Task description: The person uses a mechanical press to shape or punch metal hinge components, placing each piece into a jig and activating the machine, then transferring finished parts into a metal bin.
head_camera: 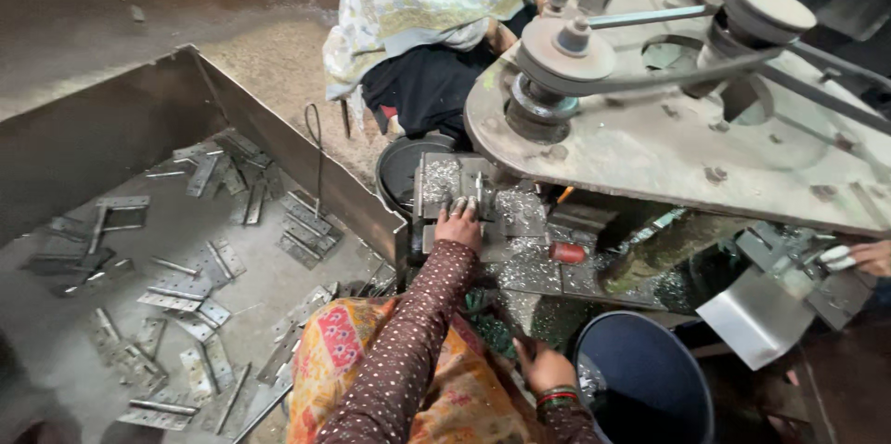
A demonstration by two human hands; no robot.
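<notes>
At centre frame, under the overhanging machine deck [668, 147], the left hand [458, 224] lay fingers-forward on a small metal part at the press bed [464, 186]; fingers extended and pressing, not clenched, so the grip was flat contact only. The part itself was mostly hidden by the fingertips. Right hand [543, 368], at 5 o'clock from the left, rested low beside the dark bucket [640, 379]; cannot tell whether it held anything.

Judgement on technique: the part should seat square against the bed stops, fingertips kept clear of the tool line, swarf [529, 263] brushed off so nothing rocks.

Tray [121, 128] at 9 o'clock held loose grey hinge leaves [200, 291], scattered, some overlapping. A second black bucket [408, 166] stood at 12 o'clock from the hand. A red cylinder [568, 253] lay at 3 o'clock. No labels, packages or signs were legible. Another person's hand [868, 258] showed at far right.
</notes>
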